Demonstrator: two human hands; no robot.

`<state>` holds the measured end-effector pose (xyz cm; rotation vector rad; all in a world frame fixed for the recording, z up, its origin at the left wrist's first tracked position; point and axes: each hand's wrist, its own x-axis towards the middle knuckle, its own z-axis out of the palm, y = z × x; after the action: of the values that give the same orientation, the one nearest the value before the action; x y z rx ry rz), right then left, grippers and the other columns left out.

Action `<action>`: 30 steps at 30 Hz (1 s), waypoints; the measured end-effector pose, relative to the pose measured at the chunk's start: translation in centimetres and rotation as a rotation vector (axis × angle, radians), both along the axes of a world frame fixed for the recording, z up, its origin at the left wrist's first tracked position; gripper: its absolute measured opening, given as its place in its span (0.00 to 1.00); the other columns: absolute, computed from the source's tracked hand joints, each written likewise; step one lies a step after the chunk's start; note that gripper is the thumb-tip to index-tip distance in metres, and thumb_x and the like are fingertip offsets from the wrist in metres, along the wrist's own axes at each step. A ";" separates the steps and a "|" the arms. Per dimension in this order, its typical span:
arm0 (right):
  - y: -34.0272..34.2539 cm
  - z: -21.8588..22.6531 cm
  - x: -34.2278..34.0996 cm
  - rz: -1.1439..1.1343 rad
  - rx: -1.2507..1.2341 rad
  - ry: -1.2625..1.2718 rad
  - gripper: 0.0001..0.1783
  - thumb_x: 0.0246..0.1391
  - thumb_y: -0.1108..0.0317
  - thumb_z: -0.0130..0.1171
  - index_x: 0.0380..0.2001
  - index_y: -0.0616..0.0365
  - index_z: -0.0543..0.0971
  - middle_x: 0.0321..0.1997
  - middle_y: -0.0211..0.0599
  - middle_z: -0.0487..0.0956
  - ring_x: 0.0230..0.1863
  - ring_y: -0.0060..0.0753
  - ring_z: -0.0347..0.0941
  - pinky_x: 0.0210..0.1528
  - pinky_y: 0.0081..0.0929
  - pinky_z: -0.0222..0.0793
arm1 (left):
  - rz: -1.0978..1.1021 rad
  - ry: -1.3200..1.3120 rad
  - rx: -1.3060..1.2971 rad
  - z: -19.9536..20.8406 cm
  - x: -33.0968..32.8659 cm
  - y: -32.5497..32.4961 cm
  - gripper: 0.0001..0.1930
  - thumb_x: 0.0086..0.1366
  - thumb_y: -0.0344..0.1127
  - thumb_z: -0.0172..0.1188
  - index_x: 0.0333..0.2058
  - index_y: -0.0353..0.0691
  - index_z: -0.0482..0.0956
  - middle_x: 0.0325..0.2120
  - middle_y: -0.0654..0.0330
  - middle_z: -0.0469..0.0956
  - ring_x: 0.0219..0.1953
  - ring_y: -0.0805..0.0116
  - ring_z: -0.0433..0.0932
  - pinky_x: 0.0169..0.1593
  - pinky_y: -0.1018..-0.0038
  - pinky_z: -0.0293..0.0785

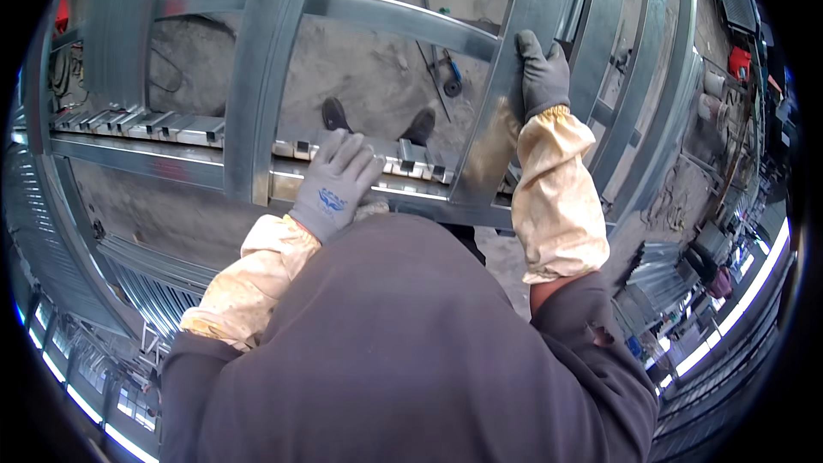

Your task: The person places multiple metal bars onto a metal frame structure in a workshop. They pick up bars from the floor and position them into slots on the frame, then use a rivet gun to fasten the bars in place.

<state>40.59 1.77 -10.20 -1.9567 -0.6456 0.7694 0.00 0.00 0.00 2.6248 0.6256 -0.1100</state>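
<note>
Your gloved hands steady a galvanised steel frame.
Left hand [334,184] lies flat, fingers spread, on the rail [171,167]; right hand [542,73] fingers wrap an upright channel [506,103], bracing it.

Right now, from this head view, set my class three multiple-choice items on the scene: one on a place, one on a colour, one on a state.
1. Where is the right hand?
A. on an upright metal stud
B. on the concrete floor
C. in a pocket

2. What colour are the sleeve covers over the forearms?
A. bright blue
B. pale yellow
C. black

3. How does the left hand lie?
A. clenched round a hammer
B. hanging free
C. fingers spread flat on the horizontal metal rail

Answers: 1 A, the glove grips the stud's edge; 2 B, both covers look pale yellow; 3 C, the grey glove rests open on the rail.
</note>
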 end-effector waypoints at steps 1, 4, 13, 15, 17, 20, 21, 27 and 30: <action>1.0 2.3 -1.0 -0.017 -0.037 -0.128 0.44 0.50 0.42 0.73 0.54 0.72 0.73 0.46 0.50 0.82 0.46 0.39 0.79 0.52 0.35 0.74 | 0.002 0.009 -0.009 0.8 0.5 1.1 0.38 0.57 0.65 0.58 0.57 0.40 0.74 0.55 0.52 0.74 0.65 0.48 0.63 0.70 0.46 0.53; 0.3 4.0 -2.4 -0.080 -0.008 0.083 0.42 0.50 0.42 0.73 0.50 0.73 0.75 0.43 0.47 0.83 0.43 0.39 0.80 0.48 0.35 0.75 | 0.021 -0.022 -0.069 0.4 0.3 0.4 0.38 0.56 0.64 0.58 0.56 0.38 0.75 0.54 0.52 0.75 0.63 0.48 0.65 0.69 0.46 0.55; 1.8 5.8 -5.6 -0.136 -0.133 -0.036 0.37 0.47 0.44 0.75 0.44 0.68 0.77 0.40 0.44 0.84 0.40 0.31 0.79 0.46 0.28 0.74 | 0.017 -0.003 -0.040 0.8 0.6 0.3 0.37 0.56 0.64 0.60 0.56 0.40 0.76 0.53 0.53 0.75 0.64 0.49 0.64 0.70 0.45 0.53; 1.7 6.0 -5.7 -0.136 -0.120 -0.036 0.38 0.47 0.42 0.75 0.44 0.68 0.77 0.41 0.46 0.84 0.41 0.35 0.80 0.48 0.30 0.74 | 0.008 0.011 -0.033 1.1 0.9 0.5 0.37 0.56 0.63 0.62 0.56 0.40 0.76 0.53 0.53 0.75 0.65 0.49 0.64 0.70 0.45 0.52; 1.4 6.1 -5.4 -0.102 -0.260 -0.222 0.45 0.46 0.38 0.73 0.51 0.70 0.74 0.48 0.53 0.82 0.50 0.44 0.79 0.54 0.35 0.72 | -0.004 0.019 -0.048 1.6 1.0 0.3 0.36 0.56 0.61 0.63 0.56 0.41 0.75 0.54 0.54 0.75 0.65 0.49 0.63 0.71 0.45 0.51; 1.7 6.8 -5.3 -0.027 -0.284 -0.101 0.53 0.47 0.35 0.69 0.62 0.67 0.68 0.58 0.58 0.77 0.59 0.51 0.74 0.61 0.38 0.68 | 0.028 -0.015 -0.108 2.1 0.5 0.7 0.35 0.55 0.58 0.66 0.56 0.41 0.75 0.56 0.55 0.74 0.67 0.48 0.62 0.72 0.45 0.51; 1.4 6.1 -5.2 -0.025 -0.193 -0.124 0.53 0.47 0.35 0.69 0.64 0.64 0.66 0.57 0.59 0.77 0.59 0.54 0.74 0.61 0.39 0.67 | 0.083 -0.143 -0.113 2.2 -0.1 0.5 0.33 0.55 0.54 0.67 0.55 0.41 0.76 0.56 0.54 0.74 0.66 0.47 0.63 0.71 0.45 0.54; 5.2 9.6 -12.6 -0.001 0.223 -0.230 0.42 0.52 0.53 0.68 0.64 0.63 0.66 0.53 0.54 0.76 0.57 0.50 0.73 0.61 0.42 0.66 | 0.555 -0.262 0.194 7.0 -6.0 2.7 0.38 0.54 0.46 0.71 0.60 0.36 0.70 0.59 0.48 0.71 0.64 0.40 0.65 0.67 0.48 0.60; 10.0 8.1 -22.3 0.305 -0.098 0.204 0.37 0.57 0.41 0.62 0.54 0.65 0.76 0.48 0.51 0.82 0.50 0.46 0.78 0.52 0.37 0.71 | 0.747 0.008 0.234 5.8 -9.4 3.5 0.54 0.46 0.55 0.74 0.66 0.31 0.60 0.64 0.42 0.62 0.70 0.40 0.55 0.71 0.49 0.51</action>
<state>18.34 11.73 -2.06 -1.8564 -0.8036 1.1917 -9.39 3.52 5.77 2.4111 1.6470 0.1917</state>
